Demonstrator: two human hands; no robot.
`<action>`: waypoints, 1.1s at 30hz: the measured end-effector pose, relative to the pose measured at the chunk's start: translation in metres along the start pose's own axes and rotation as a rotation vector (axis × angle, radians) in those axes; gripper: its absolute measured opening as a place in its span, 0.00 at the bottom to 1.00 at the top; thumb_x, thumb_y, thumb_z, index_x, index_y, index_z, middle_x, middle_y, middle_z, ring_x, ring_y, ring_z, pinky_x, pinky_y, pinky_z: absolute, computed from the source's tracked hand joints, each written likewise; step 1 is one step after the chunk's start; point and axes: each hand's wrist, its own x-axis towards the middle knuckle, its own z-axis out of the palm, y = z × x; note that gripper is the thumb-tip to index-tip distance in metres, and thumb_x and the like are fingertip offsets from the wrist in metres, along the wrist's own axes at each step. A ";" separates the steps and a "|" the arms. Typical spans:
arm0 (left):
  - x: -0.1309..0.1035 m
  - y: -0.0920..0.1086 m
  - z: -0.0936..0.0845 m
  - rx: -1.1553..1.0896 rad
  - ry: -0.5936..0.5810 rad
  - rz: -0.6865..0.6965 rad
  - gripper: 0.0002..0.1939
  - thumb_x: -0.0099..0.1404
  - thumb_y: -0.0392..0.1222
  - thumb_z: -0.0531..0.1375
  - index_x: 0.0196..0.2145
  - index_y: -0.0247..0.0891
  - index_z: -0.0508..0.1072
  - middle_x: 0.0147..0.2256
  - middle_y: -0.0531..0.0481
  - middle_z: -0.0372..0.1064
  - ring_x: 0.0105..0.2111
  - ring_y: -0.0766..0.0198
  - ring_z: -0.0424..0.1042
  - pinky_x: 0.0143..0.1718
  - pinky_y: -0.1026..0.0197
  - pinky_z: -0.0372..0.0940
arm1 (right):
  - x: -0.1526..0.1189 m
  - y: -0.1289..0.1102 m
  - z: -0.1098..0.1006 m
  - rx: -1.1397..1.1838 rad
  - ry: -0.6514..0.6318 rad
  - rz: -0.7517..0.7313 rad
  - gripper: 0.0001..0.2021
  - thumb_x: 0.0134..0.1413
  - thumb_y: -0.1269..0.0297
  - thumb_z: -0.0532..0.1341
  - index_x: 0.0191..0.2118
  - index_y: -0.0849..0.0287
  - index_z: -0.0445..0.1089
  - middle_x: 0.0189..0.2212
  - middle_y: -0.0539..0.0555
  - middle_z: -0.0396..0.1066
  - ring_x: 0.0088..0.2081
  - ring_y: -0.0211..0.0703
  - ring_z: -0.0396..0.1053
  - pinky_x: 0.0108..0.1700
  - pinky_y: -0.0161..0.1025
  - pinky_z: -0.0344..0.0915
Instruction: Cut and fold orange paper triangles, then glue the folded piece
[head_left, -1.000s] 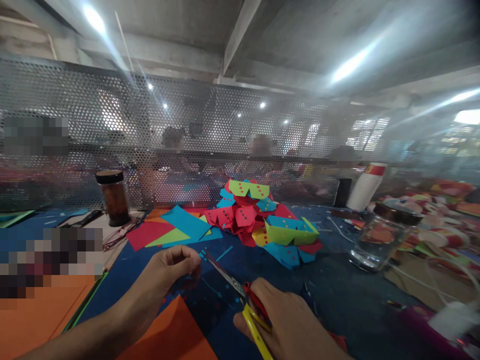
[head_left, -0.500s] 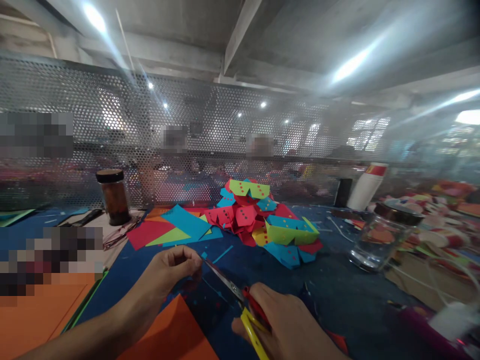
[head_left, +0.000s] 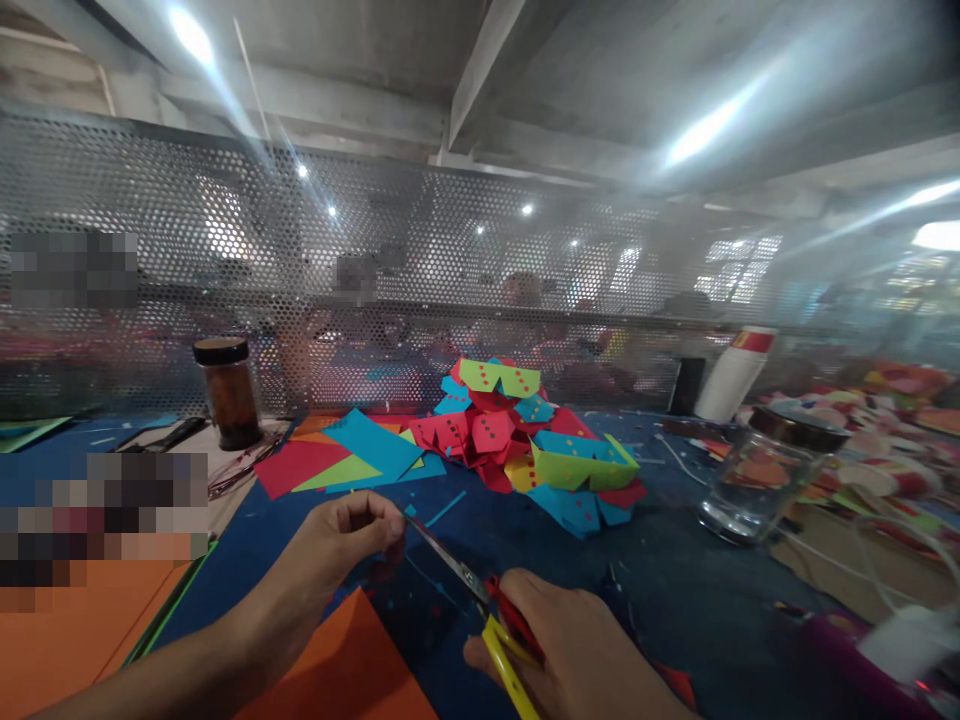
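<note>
Over the tabletop [head_left: 675,580], I have scissors [head_left: 471,578] closed in my right hand [head_left: 566,625], blades slanting forward-left, tips just beside my left hand [head_left: 360,530], whose grip is pinched narrow, contents indiscernible.

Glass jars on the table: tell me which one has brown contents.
The left-hand jar, standing near the mesh screen. Its filling is brown; the right-hand jar is see-through.

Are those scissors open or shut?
Shut, or nearly so: the scissors show their blades together as one narrow taper, pointing away from the right hand.
</note>
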 end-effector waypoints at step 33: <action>-0.001 -0.001 -0.002 -0.005 0.035 -0.046 0.16 0.48 0.50 0.73 0.26 0.37 0.74 0.23 0.53 0.69 0.25 0.67 0.65 0.27 0.66 0.61 | 0.000 0.006 0.003 0.020 -0.036 0.044 0.17 0.57 0.50 0.59 0.27 0.57 0.62 0.24 0.51 0.73 0.20 0.38 0.66 0.21 0.34 0.47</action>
